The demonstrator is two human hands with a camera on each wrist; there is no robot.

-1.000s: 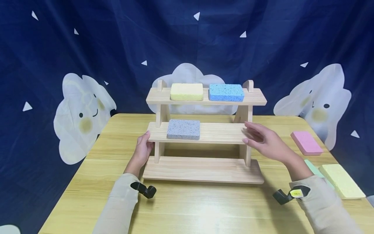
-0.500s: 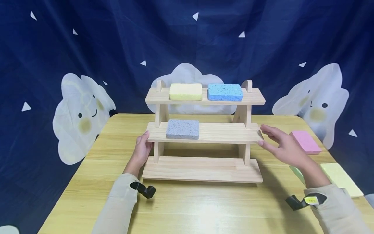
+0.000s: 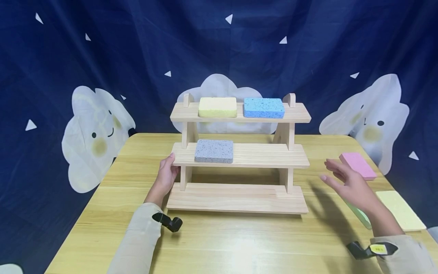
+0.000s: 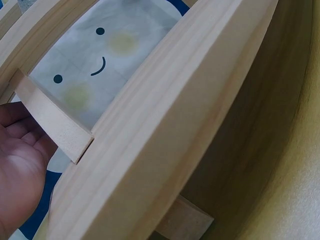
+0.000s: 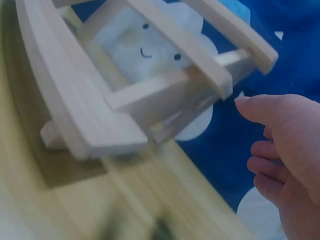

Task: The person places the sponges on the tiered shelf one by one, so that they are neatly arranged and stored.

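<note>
A three-tier wooden shelf stand [image 3: 267, 155] is in the middle of the table. My left hand [image 3: 165, 177] holds the left end of its middle tier, thumb at the edge; in the left wrist view the fingers lie behind an upright. On the top tier lie a pale yellow sponge [image 3: 217, 107] and a speckled blue sponge [image 3: 264, 108]. A grey sponge [image 3: 214, 151] rests on the middle tier, left of centre. My right hand [image 3: 352, 186] hovers right of the stand, fingers loosely bent and holding nothing. Beneath it a green sponge [image 3: 361, 217] is partly hidden.
A pink sponge [image 3: 357, 166] lies beyond my right hand. A larger yellow sponge [image 3: 401, 211] is near the table's right edge. Behind the wooden table [image 3: 219, 243] hangs a dark blue curtain [image 3: 143, 45] with cloud prints.
My right hand has left the right end of the middle tier and moved right and toward me, over the green sponge. My left hand and the stand stay put.
</note>
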